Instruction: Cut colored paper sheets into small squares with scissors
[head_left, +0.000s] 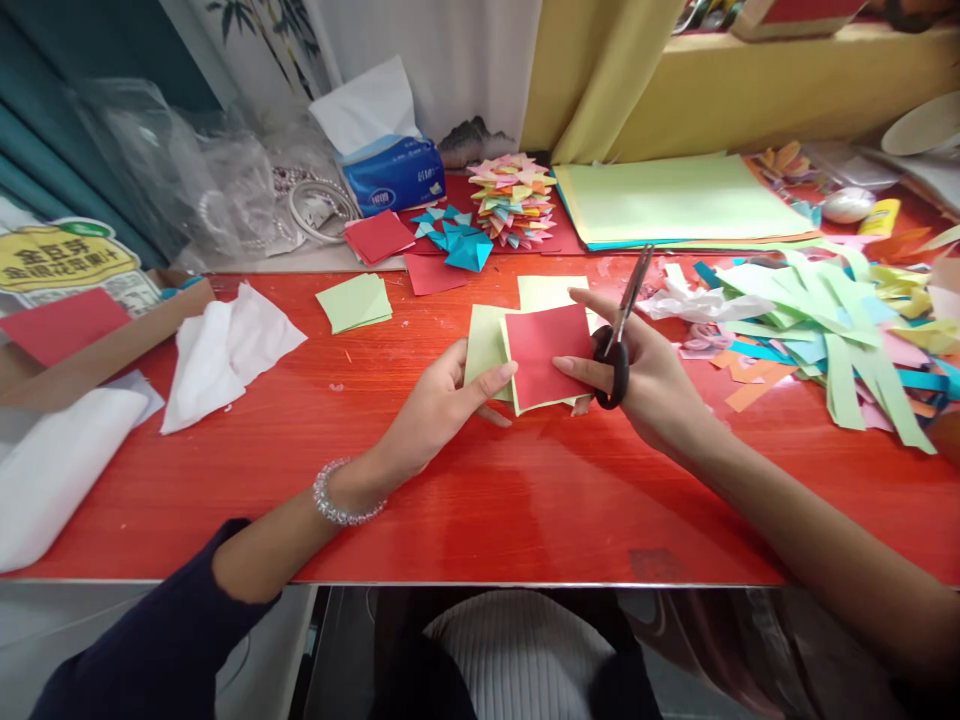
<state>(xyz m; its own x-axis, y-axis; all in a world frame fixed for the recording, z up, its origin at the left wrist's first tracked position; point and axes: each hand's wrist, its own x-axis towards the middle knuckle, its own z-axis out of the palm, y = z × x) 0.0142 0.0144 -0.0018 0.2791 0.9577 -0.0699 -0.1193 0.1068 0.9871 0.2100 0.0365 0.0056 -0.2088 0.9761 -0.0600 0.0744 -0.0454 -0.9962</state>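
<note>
I see, mid-frame, the left hand (435, 410), fingers pinching pale-green square papers (486, 342), and the right hand (656, 380), fingers closed round black-handled metal scissors (619, 362) and a red square paper (546, 340).

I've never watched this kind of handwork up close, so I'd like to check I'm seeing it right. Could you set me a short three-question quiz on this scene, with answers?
1. Which has the scissors, the left grip or the right grip?

2. True or false: the layered folded-paper piece stands to the right of the blue tissue pack.

3. What colour is the top paper square held between the two grips?
A) Blue
B) Red
C) White

Key:
1. The right grip, which also touches the paper.
2. True.
3. B; green shows beneath it.
</note>
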